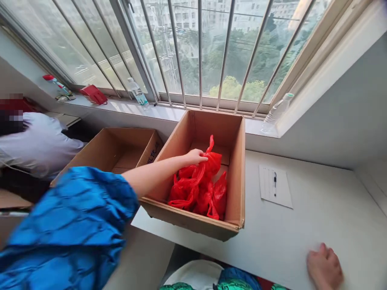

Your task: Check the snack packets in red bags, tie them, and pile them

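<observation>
A red plastic bag [214,163] is in my left hand [196,157], down inside a deep cardboard box [237,171]; my thumb and fingers are pinched at its gathered top, where a twisted end sticks up just past my fingertips. The plastic looks thin, so a hard pull on so small a pinch could tear it or let it slip. Directly below my hand, and nearer to me, other red bags [184,191] lie heaped against it, their loops loose; one could catch and be dragged along with it. My forearm crosses the left wall of the box, and pressing there could tip or shift it, since nothing visible braces that side. Left of my hand stands a second box [151,150], open. Well to the right, on the white worktop [314,193], a pen [275,183] lies on a sheet of paper [266,187]; a sideways swing of a full bag could sweep both away. Nearest to me, my right hand [325,266] rests apart on the worktop, fingers curled and blurred; I cannot tell if it is fully closed.
</observation>
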`<action>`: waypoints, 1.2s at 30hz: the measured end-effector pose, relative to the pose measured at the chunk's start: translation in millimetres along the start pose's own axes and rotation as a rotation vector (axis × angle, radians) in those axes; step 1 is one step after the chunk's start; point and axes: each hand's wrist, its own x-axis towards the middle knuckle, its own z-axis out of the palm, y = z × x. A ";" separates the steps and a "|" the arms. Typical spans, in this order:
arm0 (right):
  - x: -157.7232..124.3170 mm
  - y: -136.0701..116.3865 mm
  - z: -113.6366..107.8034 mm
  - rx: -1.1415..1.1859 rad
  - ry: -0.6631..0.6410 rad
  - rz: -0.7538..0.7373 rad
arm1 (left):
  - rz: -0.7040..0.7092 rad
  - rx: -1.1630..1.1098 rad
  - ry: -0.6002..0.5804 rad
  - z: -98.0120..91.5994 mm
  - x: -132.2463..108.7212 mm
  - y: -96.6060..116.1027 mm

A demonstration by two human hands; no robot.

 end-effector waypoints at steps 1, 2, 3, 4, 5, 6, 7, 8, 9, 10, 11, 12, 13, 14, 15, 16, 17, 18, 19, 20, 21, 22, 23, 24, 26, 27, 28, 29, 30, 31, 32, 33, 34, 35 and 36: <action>-15.8 -11.4 3.9 0.014 0.041 0.077 | -0.027 0.057 0.007 8.1 4.5 -3.2; -31.0 -21.9 6.7 0.028 0.072 0.124 | -0.049 0.116 0.020 15.5 7.9 -6.7; -44.4 -31.0 8.6 0.025 0.086 0.149 | -0.069 0.176 0.035 22.0 10.7 -10.3; -54.9 -38.1 9.8 0.022 0.103 0.169 | -0.086 0.233 0.046 27.4 13.5 -13.7; -62.2 -43.3 10.5 0.016 0.118 0.181 | -0.099 0.285 0.049 31.4 16.7 -16.7; -66.3 -46.5 11.1 0.006 0.131 0.191 | -0.108 0.332 0.044 33.5 20.4 -19.2; -67.5 -48.1 11.8 -0.006 0.141 0.202 | -0.111 0.373 0.032 33.8 24.5 -21.1; -66.6 -48.3 12.5 -0.021 0.145 0.213 | -0.110 0.409 0.019 32.0 28.7 -22.2; -64.6 -47.5 13.5 -0.040 0.142 0.224 | -0.105 0.441 0.008 28.3 32.7 -22.9; -62.1 -46.2 14.5 -0.061 0.134 0.233 | -0.097 0.468 0.002 23.1 36.2 -23.2; -59.8 -44.7 15.4 -0.081 0.127 0.239 | -0.087 0.490 0.002 16.9 38.9 -23.4; -58.0 -43.3 16.2 -0.100 0.122 0.238 | -0.077 0.507 0.007 10.3 40.8 -23.5; -56.9 -42.1 16.8 -0.115 0.117 0.233 | -0.064 0.518 0.014 4.0 42.0 -23.9; -56.3 -41.3 17.0 -0.128 0.112 0.226 | -0.050 0.525 0.021 -1.5 42.7 -24.5; -56.2 -41.0 16.9 -0.137 0.106 0.221 | -0.038 0.531 0.027 -5.8 43.3 -25.5; -56.4 -40.9 16.5 -0.144 0.099 0.218 | -0.031 0.538 0.031 -8.8 44.1 -26.6; -56.7 -40.9 16.0 -0.149 0.092 0.219 | -0.032 0.547 0.033 -10.5 45.3 -27.9; -57.2 -41.0 15.5 -0.153 0.086 0.222 | -0.042 0.560 0.032 -11.2 46.9 -29.2; -57.8 -40.9 15.2 -0.157 0.080 0.225 | -0.060 0.578 0.029 -11.2 49.1 -30.2; -58.5 -40.5 15.1 -0.161 0.075 0.226 | -0.081 0.598 0.025 -10.8 51.6 -30.8; -59.4 -39.8 15.2 -0.163 0.072 0.227 | -0.098 0.619 0.023 -10.1 54.2 -30.8; -60.4 -38.8 15.6 -0.165 0.070 0.228 | -0.103 0.639 0.024 -9.4 56.5 -30.1; -61.4 -37.7 16.0 -0.166 0.068 0.228 | -0.093 0.656 0.025 -8.5 58.5 -29.0; -62.1 -36.6 16.3 -0.167 0.061 0.230 | -0.064 0.667 0.024 -7.3 59.8 -27.5; -62.0 -35.0 16.2 -0.169 0.016 0.261 | 0.036 0.672 -0.012 -3.4 60.6 -25.1; -60.7 -34.7 15.7 -0.166 -0.034 0.292 | 0.093 0.670 -0.053 -0.4 60.4 -24.8; -58.6 -34.7 15.1 -0.160 -0.093 0.328 | 0.141 0.669 -0.107 3.1 60.4 -25.5; -55.9 -35.0 14.3 -0.153 -0.150 0.367 | 0.172 0.673 -0.168 6.9 61.0 -27.1; -52.8 -35.7 13.7 -0.145 -0.197 0.405 | 0.183 0.683 -0.226 10.6 62.4 -29.5; -50.2 -36.9 13.1 -0.137 -0.230 0.437 | 0.175 0.699 -0.276 14.1 64.9 -32.5; -48.7 -38.8 12.5 -0.130 -0.246 0.466 | 0.156 0.719 -0.311 16.8 68.4 -35.6; -49.2 -41.8 11.8 -0.122 -0.253 0.493 | 0.135 0.739 -0.330 18.7 72.4 -38.7; -52.6 -46.2 11.0 -0.111 -0.261 0.518 | 0.122 0.755 -0.335 19.6 76.4 -41.5; -59.7 -52.2 9.7 -0.094 -0.270 0.538 | 0.125 0.764 -0.328 19.6 79.6 -44.0; -71.2 -60.3 7.7 -0.073 -0.279 0.552 | 0.151 0.762 -0.312 18.6 81.5 -46.4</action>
